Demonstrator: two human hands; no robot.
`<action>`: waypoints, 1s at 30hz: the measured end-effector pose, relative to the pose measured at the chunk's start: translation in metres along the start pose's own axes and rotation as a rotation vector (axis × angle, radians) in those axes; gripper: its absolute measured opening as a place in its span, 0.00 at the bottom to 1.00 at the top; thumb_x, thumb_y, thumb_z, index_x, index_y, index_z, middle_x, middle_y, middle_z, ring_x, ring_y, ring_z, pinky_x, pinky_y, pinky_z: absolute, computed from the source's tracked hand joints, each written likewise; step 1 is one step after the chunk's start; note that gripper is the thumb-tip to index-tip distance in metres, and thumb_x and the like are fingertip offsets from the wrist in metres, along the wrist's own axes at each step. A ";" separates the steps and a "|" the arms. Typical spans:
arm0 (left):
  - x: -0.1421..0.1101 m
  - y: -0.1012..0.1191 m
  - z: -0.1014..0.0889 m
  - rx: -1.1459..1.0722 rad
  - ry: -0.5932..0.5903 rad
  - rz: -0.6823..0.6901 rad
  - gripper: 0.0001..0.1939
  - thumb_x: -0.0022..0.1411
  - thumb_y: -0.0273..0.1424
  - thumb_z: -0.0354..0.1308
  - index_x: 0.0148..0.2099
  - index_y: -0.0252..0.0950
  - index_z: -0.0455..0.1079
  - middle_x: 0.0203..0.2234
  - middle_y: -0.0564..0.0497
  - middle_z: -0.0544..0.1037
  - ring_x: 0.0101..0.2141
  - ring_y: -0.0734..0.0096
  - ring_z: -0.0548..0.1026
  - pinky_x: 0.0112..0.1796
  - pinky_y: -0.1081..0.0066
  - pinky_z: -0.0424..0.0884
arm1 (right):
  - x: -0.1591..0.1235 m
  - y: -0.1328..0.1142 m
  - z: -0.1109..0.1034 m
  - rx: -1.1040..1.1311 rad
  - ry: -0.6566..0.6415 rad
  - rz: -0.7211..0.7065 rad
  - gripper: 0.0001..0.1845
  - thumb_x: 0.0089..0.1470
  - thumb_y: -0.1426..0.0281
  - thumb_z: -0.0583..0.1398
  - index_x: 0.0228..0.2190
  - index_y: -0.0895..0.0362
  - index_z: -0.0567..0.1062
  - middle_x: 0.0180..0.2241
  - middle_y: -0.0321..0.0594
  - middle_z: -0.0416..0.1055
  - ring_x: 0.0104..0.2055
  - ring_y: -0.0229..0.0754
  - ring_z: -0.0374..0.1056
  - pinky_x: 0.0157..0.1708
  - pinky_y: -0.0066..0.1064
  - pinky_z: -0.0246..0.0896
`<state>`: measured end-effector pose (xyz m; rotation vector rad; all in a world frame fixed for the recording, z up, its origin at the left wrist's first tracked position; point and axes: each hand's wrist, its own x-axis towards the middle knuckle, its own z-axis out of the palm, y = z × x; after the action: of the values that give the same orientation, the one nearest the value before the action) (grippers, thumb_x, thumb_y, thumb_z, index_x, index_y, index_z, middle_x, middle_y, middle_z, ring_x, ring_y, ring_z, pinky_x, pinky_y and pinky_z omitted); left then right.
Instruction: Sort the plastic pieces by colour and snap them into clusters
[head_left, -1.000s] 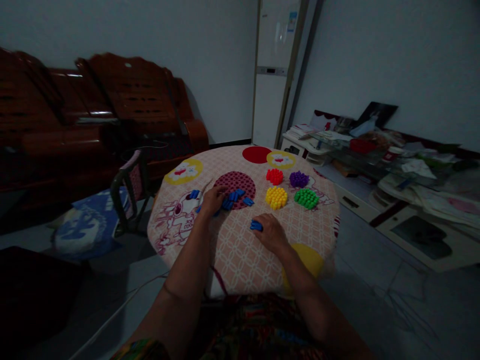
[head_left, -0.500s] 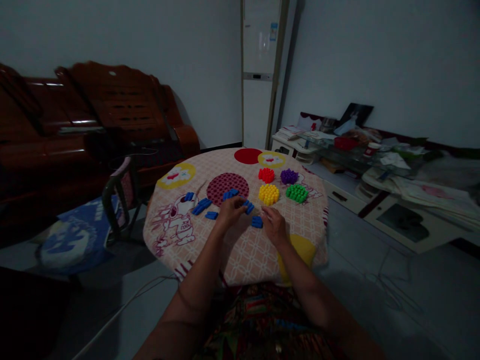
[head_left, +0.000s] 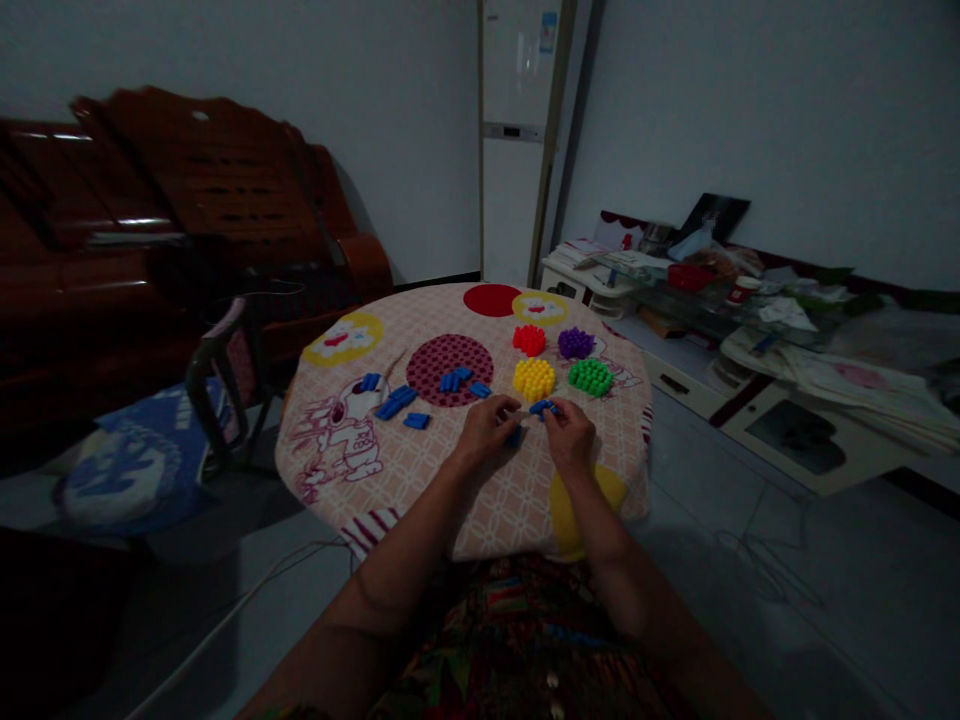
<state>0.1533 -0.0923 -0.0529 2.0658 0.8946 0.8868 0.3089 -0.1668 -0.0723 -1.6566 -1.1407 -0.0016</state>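
I see a round worktop (head_left: pixel 431 310) under pink, patterned cloth. The left hand (head_left: pixel 484 430) has curled fingers; I cannot tell whether its grip holds anything. The right hand (head_left: pixel 571 437) is pinching. Beyond sit a knobbly yellow cluster (head_left: pixel 534 380), green cluster (head_left: pixel 590 377), red cluster (head_left: pixel 529 340) and purple cluster (head_left: pixel 576 343). Loose dark-blue plastic-looking pieces (head_left: pixel 396 401) lie scattered leftward. Smallest, a single blue oblong piece (head_left: pixel 541 407) now shows in the right pinch, unseen there half a second ago; blue seems the colour being handled.

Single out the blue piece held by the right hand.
It's the rightmost blue piece, pinched by the right hand just in front of the yellow cluster; the other visible blue pieces lie farther left.
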 end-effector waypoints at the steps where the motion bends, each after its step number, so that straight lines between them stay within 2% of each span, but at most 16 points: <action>1: 0.000 -0.001 0.000 0.031 0.009 -0.004 0.10 0.57 0.30 0.59 0.41 0.36 0.76 0.33 0.48 0.80 0.32 0.68 0.76 0.36 0.67 0.73 | 0.004 0.003 -0.005 -0.077 0.036 -0.016 0.13 0.55 0.68 0.58 0.40 0.58 0.79 0.39 0.48 0.78 0.40 0.47 0.71 0.44 0.37 0.65; 3: 0.001 -0.005 -0.001 0.085 0.040 -0.020 0.10 0.57 0.28 0.57 0.41 0.37 0.77 0.35 0.47 0.80 0.34 0.66 0.77 0.38 0.64 0.74 | 0.010 0.011 -0.013 -0.223 0.077 -0.037 0.13 0.57 0.69 0.57 0.42 0.59 0.78 0.41 0.50 0.76 0.43 0.48 0.69 0.46 0.38 0.62; 6: 0.008 -0.014 -0.012 0.148 0.118 -0.048 0.13 0.57 0.25 0.55 0.43 0.37 0.76 0.38 0.45 0.81 0.36 0.65 0.77 0.41 0.62 0.74 | 0.014 0.020 -0.019 -0.398 0.042 -0.028 0.12 0.60 0.71 0.55 0.42 0.59 0.77 0.40 0.50 0.75 0.43 0.48 0.67 0.45 0.36 0.58; 9: 0.023 -0.026 -0.036 0.249 0.245 -0.071 0.14 0.59 0.26 0.55 0.47 0.34 0.75 0.45 0.42 0.80 0.45 0.60 0.77 0.50 0.59 0.72 | 0.012 0.026 -0.018 -0.474 -0.033 -0.022 0.12 0.61 0.71 0.55 0.42 0.59 0.76 0.38 0.49 0.75 0.41 0.47 0.66 0.43 0.35 0.56; 12: 0.040 -0.043 -0.061 0.383 0.373 -0.134 0.14 0.61 0.28 0.56 0.49 0.35 0.72 0.50 0.39 0.77 0.55 0.55 0.72 0.57 0.54 0.65 | 0.011 0.028 -0.016 -0.467 -0.042 -0.018 0.12 0.61 0.69 0.57 0.44 0.58 0.76 0.38 0.47 0.75 0.41 0.46 0.67 0.43 0.34 0.56; 15: 0.051 -0.062 -0.072 0.404 0.345 -0.202 0.09 0.60 0.27 0.59 0.44 0.36 0.72 0.46 0.39 0.79 0.53 0.51 0.73 0.56 0.48 0.65 | 0.011 0.032 -0.015 -0.457 -0.048 -0.001 0.14 0.58 0.68 0.60 0.45 0.58 0.77 0.40 0.48 0.77 0.42 0.47 0.68 0.43 0.35 0.58; 17: 0.054 -0.072 -0.072 0.384 0.319 -0.219 0.07 0.58 0.26 0.61 0.40 0.37 0.71 0.41 0.40 0.79 0.50 0.49 0.74 0.53 0.47 0.67 | 0.012 0.034 -0.015 -0.430 -0.048 0.021 0.17 0.56 0.67 0.62 0.47 0.58 0.77 0.42 0.48 0.77 0.43 0.47 0.70 0.44 0.35 0.60; 21: 0.053 -0.084 -0.068 0.288 0.331 -0.196 0.09 0.54 0.24 0.63 0.38 0.38 0.71 0.38 0.42 0.79 0.46 0.48 0.76 0.50 0.47 0.67 | 0.013 0.037 -0.018 -0.345 -0.036 0.087 0.20 0.53 0.67 0.64 0.49 0.56 0.77 0.43 0.46 0.79 0.42 0.46 0.72 0.44 0.34 0.63; 26: 0.050 -0.076 -0.065 0.185 0.308 -0.214 0.11 0.50 0.24 0.64 0.38 0.37 0.73 0.35 0.41 0.79 0.43 0.47 0.76 0.48 0.46 0.67 | 0.014 0.036 -0.020 -0.247 -0.020 0.126 0.19 0.53 0.66 0.62 0.46 0.57 0.78 0.41 0.47 0.80 0.40 0.46 0.74 0.43 0.35 0.65; 30: 0.048 -0.061 -0.065 0.141 0.283 -0.223 0.11 0.46 0.26 0.66 0.36 0.35 0.76 0.30 0.43 0.79 0.38 0.52 0.77 0.43 0.53 0.70 | 0.014 0.037 -0.020 -0.190 -0.006 0.128 0.16 0.54 0.66 0.60 0.43 0.56 0.79 0.40 0.46 0.80 0.40 0.45 0.74 0.41 0.34 0.66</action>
<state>0.1082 -0.0011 -0.0539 1.9358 1.3447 1.0330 0.3517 -0.1714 -0.0840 -1.8972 -1.0642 -0.0241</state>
